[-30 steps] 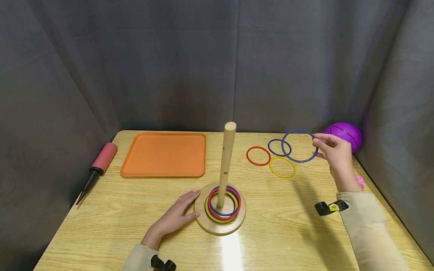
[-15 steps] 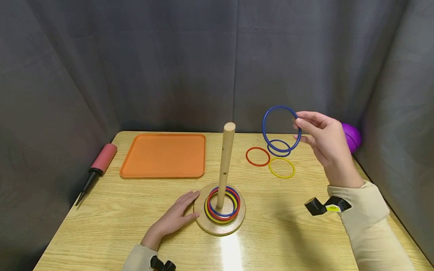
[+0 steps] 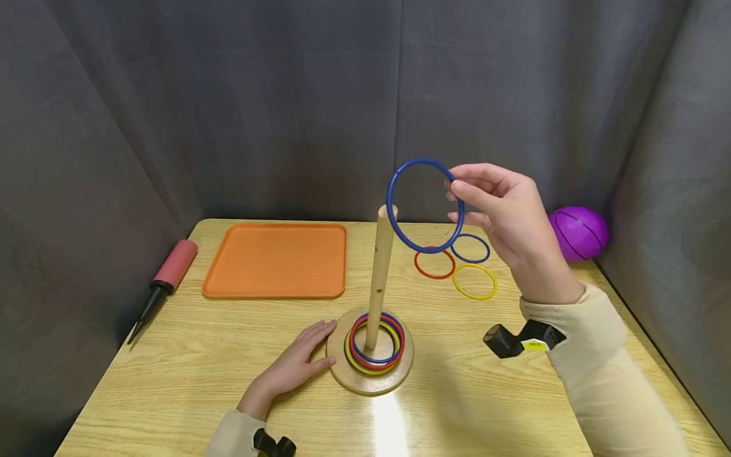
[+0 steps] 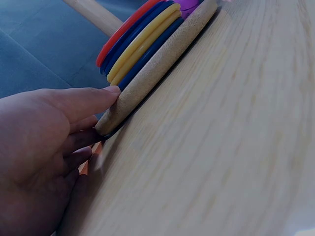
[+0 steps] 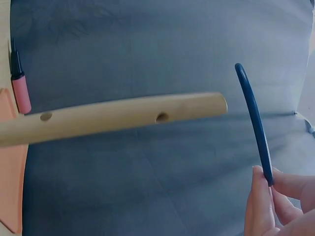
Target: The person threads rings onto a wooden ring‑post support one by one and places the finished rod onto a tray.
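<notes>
My right hand pinches a blue ring at its right side and holds it up at a tilt. In the head view the ring's left edge overlaps the peg top, while the right wrist view has the ring apart from the peg's tip. The wooden peg rises from a round base. Red, blue and yellow rings lie stacked around it at the bottom. My left hand rests on the table with its thumb and fingers touching the base's left rim.
Loose red, blue and yellow rings lie right of the peg. An orange tray is at the back left, a red-and-black hand pump at the far left. A purple ball sits at the back right, before grey curtains.
My right hand has lifted the blue ring from the right and carried it up and leftward to the peg's top. The left hand and the stacked rings have stayed put.
</notes>
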A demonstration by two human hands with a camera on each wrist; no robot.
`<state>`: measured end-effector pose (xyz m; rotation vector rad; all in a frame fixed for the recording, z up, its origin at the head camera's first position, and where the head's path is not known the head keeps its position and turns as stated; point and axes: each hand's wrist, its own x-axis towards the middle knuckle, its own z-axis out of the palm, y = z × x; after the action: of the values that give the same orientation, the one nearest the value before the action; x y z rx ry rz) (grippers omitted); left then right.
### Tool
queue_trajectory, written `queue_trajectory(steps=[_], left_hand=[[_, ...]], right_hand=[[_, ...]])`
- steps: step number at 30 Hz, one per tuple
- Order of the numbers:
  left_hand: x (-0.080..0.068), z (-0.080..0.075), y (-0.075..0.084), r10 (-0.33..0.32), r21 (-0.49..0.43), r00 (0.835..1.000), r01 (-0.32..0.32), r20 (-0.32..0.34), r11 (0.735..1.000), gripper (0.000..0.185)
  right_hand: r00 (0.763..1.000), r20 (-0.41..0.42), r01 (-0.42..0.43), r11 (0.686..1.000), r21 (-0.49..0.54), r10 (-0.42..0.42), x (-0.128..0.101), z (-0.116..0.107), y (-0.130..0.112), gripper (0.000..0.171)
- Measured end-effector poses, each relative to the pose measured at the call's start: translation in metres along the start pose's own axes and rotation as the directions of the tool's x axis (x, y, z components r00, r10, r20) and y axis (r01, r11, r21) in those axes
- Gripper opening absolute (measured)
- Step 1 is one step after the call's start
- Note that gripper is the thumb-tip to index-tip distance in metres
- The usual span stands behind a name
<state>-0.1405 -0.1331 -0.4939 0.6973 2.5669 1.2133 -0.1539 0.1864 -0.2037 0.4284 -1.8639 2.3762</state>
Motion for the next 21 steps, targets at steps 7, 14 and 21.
queue_trajectory(steps=[7, 14, 21], left_hand=[[0.0, 0.0, 0.001, 0.002, 0.02, 1.0, -0.002, -0.002, 1.0, 0.069], [0.001, 0.001, 0.002, 0.003, 0.015, 1.0, -0.003, 0.002, 1.0, 0.069], [0.0, 0.001, 0.004, -0.004, 0.007, 1.0, 0.004, 0.002, 1.0, 0.069]], right_hand=[[0.999, 0.013, -0.034, 0.996, -0.079, 0.035, 0.003, 0.016, 0.005, 0.01], [0.993, 0.007, -0.115, 0.98, -0.16, 0.117, 0.001, 0.02, 0.028, 0.013], [0.98, -0.008, -0.195, 0.946, -0.259, 0.2, -0.008, 0.016, 0.064, 0.011]])
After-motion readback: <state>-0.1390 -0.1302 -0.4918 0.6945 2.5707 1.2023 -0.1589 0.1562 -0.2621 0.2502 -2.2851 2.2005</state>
